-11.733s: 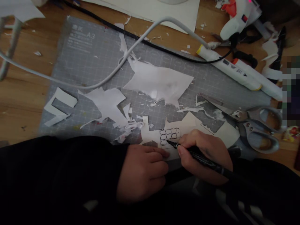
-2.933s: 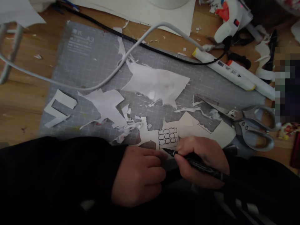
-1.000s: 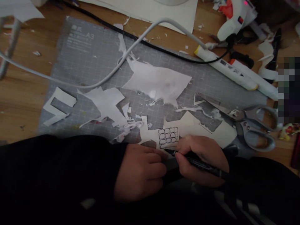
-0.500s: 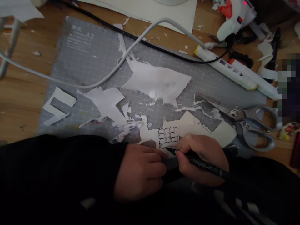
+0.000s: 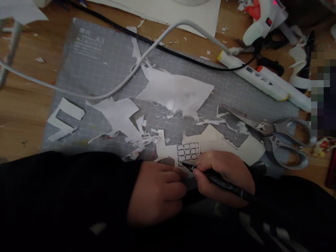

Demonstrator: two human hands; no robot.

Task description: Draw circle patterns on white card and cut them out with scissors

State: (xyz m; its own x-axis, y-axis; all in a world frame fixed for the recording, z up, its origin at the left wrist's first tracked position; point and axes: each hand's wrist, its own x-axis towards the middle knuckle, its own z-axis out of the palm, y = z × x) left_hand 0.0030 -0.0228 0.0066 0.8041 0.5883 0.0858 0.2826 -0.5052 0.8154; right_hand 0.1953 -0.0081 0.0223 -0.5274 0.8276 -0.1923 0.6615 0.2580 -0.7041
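My right hand [image 5: 225, 176] grips a black marker pen [image 5: 219, 181] between thumb and fingers, its dark tip at the lower left of an inked grid of ovals [image 5: 188, 151]. The grid is drawn on a white paper cutout [image 5: 168, 149] with jagged edges. My left hand [image 5: 160, 192] lies just left of the pen, knuckles up and fingers curled, its index finger pressing on the cutout's lower edge. Part of the cutout is hidden under my hands. Close to my right hand rest metal scissors [image 5: 275, 140], blades pointing up and left.
A grey cutting mat [image 5: 86, 73] carries torn paper scraps [image 5: 178, 91]. A white cable [image 5: 126, 82] and a black cable [image 5: 178, 54] cross it. White markers [image 5: 254, 75] lie at right, below a glue gun [image 5: 262, 22]. Behind is a white sheet [image 5: 157, 12].
The pen tip has shifted slightly left and up, from below the grid onto its bottom row. My right hand moved left with it. My left hand stays in place.
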